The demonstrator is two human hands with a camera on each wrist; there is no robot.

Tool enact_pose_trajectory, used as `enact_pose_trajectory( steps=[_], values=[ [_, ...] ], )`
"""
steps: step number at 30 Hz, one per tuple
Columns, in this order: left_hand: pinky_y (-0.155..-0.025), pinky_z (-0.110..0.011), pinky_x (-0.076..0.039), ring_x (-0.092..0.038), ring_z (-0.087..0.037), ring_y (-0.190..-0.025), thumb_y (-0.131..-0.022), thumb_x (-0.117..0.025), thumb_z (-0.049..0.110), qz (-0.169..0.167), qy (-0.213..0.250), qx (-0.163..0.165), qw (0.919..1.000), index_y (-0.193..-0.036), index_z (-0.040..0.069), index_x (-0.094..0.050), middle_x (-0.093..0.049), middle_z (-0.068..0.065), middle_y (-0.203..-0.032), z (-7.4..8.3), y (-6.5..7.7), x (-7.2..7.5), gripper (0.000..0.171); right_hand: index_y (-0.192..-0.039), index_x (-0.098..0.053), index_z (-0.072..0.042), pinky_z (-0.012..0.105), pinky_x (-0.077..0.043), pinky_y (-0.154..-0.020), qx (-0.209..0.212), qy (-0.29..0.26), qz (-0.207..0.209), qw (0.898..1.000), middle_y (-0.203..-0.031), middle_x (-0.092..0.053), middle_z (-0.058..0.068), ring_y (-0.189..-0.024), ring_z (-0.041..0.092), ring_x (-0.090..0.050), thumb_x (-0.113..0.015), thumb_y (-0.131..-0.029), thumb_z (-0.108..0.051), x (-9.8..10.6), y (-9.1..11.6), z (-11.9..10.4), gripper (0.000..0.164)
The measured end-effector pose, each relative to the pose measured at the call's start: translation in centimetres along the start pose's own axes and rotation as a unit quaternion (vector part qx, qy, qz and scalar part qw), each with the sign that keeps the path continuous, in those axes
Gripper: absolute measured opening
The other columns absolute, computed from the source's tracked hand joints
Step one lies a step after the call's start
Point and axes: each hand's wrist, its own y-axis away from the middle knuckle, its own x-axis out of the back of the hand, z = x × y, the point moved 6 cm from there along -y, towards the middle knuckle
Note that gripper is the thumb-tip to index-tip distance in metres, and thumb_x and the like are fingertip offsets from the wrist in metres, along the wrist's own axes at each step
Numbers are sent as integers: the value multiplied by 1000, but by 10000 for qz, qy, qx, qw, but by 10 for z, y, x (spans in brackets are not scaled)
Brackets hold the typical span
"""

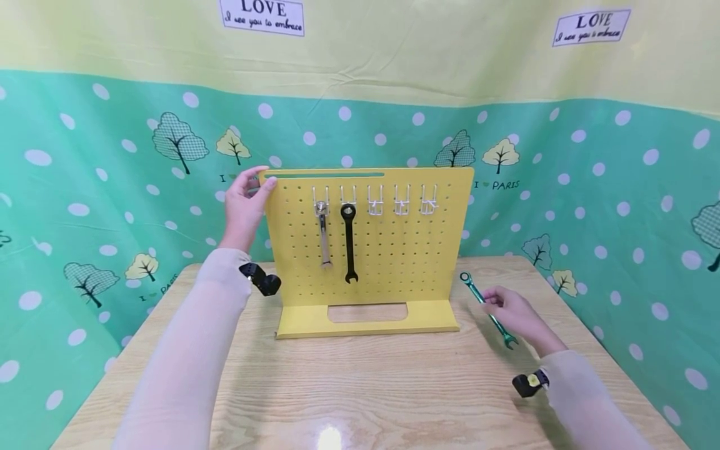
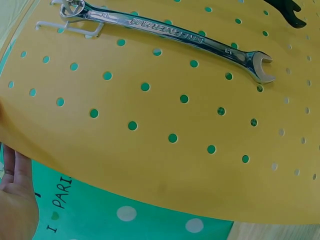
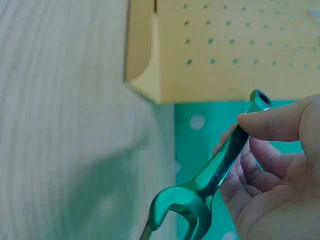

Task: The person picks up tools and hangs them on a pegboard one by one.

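The left hand point(image 1: 244, 203) pinched the yellow pegboard's point(image 1: 382, 259) upper left corner between thumb and fingers. A silver wrench point(image 1: 324, 240), then a black wrench point(image 1: 350, 247), hung from hooks. Rightward, above the worktop point(image 1: 365, 381), the right hand point(image 1: 510, 310) gripped a green wrench point(image 1: 475, 292), fingers curled.

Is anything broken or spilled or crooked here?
Nothing stands out. The silver wrench and black wrench hang on the yellow board, the left hand grips its corner, and the right hand holds the green wrench. I see no spill.
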Motion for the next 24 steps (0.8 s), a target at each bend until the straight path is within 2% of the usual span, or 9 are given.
enact_pose_trajectory(
  steps=[5, 13, 19, 24],
  values=[
    [-71, -23, -53, -60, -15, -95, -92, -72, 38, -10, -8, -13, 10000, -132, 22, -64, -62, -1, -110, 0, 0, 0, 44, -117, -58, 4, 37, -48, -78, 292, -250, 68, 9992, -104, -61, 14, -97, 29, -57, -62, -99, -14, -1, -1, -27, 26],
    [-70, -23, -52, -60, -15, -94, -92, -72, 37, 4, -9, 12, 10000, -132, 22, -64, -61, -1, -110, 0, 0, 0, 44, -118, -59, 2, 37, -50, -85, 573, -652, 43, 9962, -106, -62, 12, -100, 26, -59, -63, -100, -16, -10, -9, -65, 26],
    [-77, -25, -53, -60, -16, -97, -92, -72, 38, 25, 1, -21, 10000, -129, 25, -65, -61, -1, -110, 0, 0, 0, 40, -117, -60, 3, 39, -51, -90, 920, -1070, -14, 9900, -106, -62, 13, -100, 26, -61, -66, -98, -15, -20, -15, -97, 26],
    [-77, -24, -53, -60, -16, -97, -92, -72, 38, 33, 0, -18, 10000, -129, 25, -65, -61, -1, -111, -1, 0, 0, 40, -117, -61, 2, 35, -51, -90, 1171, -1378, -46, 9835, -107, -63, 13, -100, 26, -60, -67, -98, -13, -28, -19, -123, 25]
  ],
)
